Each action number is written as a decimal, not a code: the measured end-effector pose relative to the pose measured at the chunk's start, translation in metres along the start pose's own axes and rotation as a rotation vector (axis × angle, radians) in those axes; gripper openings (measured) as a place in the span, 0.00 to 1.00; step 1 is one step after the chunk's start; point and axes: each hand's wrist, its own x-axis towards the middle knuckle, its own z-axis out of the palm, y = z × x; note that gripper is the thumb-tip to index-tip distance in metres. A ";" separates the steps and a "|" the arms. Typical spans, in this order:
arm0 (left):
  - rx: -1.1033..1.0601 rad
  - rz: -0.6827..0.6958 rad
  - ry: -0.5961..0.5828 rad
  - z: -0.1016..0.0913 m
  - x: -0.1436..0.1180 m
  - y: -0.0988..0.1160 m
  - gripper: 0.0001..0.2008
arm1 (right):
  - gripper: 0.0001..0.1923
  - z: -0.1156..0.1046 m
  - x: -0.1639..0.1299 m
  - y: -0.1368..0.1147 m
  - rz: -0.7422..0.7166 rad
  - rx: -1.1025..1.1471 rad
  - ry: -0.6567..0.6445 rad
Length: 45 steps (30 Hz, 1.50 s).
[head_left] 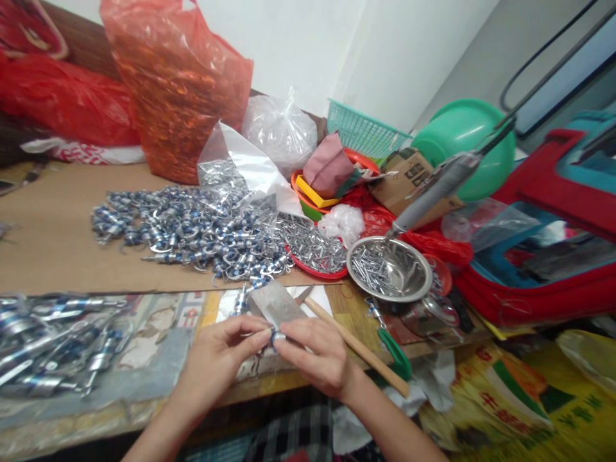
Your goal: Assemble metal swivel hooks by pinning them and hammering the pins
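Steel bowl (pixel 423 282) holds pins; hands (pixel 269 356) pinch blue-silver piece (pixel 273 336)

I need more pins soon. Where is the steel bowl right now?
The steel bowl sits right of centre in the head view, beside the red tray of metal bits.

I see my left hand (pixel 216 362) and right hand (pixel 317 359) meet fingertip to fingertip, both pinched closed, palms turned inward, bare forearms coming from below.

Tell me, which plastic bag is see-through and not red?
The crinkled clear plastic bag behind the pile of blue-and-silver metal clips. The tall orange-red plastic bag and the flat red plastic bag are coloured.
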 end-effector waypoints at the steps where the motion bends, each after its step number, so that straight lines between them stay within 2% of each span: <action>1: 0.043 0.033 -0.001 -0.001 0.000 0.001 0.05 | 0.11 0.000 0.001 -0.001 0.010 -0.013 0.009; 5: 0.138 0.098 0.007 -0.004 -0.002 -0.001 0.07 | 0.11 0.001 0.005 -0.005 0.074 -0.045 0.074; 8: 0.155 0.100 -0.013 -0.003 -0.004 -0.002 0.07 | 0.12 -0.001 0.007 -0.010 0.107 -0.055 0.070; 12: 0.168 0.114 0.022 -0.001 -0.004 -0.002 0.07 | 0.14 -0.001 0.006 -0.017 0.215 -0.033 0.069; 16: 0.046 0.050 0.028 0.004 -0.003 -0.005 0.08 | 0.12 0.002 0.008 -0.023 0.406 0.107 0.096; 21: -0.203 -0.077 0.150 0.014 -0.005 -0.009 0.10 | 0.06 0.004 0.014 -0.026 0.617 0.270 0.125; 24: -0.343 -0.079 0.124 0.019 -0.009 -0.009 0.24 | 0.06 0.001 0.015 -0.029 0.720 0.265 0.100; 26: -0.380 -0.060 0.097 0.021 -0.011 -0.010 0.32 | 0.07 -0.003 0.016 -0.028 0.777 0.278 0.022; 29: -0.403 -0.067 0.068 0.020 -0.010 -0.012 0.32 | 0.06 -0.012 0.019 -0.006 0.822 0.293 -0.172; 31: -0.409 -0.077 0.043 0.019 -0.007 -0.013 0.31 | 0.08 -0.018 0.021 0.025 0.865 0.087 -0.232; 32: -0.402 -0.080 0.032 0.018 -0.005 -0.013 0.31 | 0.10 -0.021 0.021 0.045 0.909 -0.116 -0.235; 33: -0.387 -0.080 0.021 0.018 -0.003 -0.013 0.31 | 0.14 -0.023 0.021 0.065 0.968 -0.321 -0.307; 34: -0.368 -0.078 0.010 0.017 -0.001 -0.012 0.31 | 0.16 -0.024 0.021 0.085 1.001 -0.379 -0.343; 37: -0.302 -0.062 -0.016 0.016 0.002 -0.011 0.30 | 0.13 -0.017 0.016 0.133 1.065 -0.428 -0.469; 39: -0.268 -0.059 -0.043 0.015 0.004 -0.011 0.28 | 0.12 -0.009 0.013 0.149 1.084 -0.433 -0.525; 41: -0.264 -0.072 -0.068 0.014 0.005 -0.012 0.28 | 0.13 -0.003 0.011 0.156 1.085 -0.426 -0.529; 45: -0.321 -0.117 -0.058 0.013 0.007 -0.015 0.30 | 0.11 -0.003 0.007 0.163 1.076 -0.353 -0.431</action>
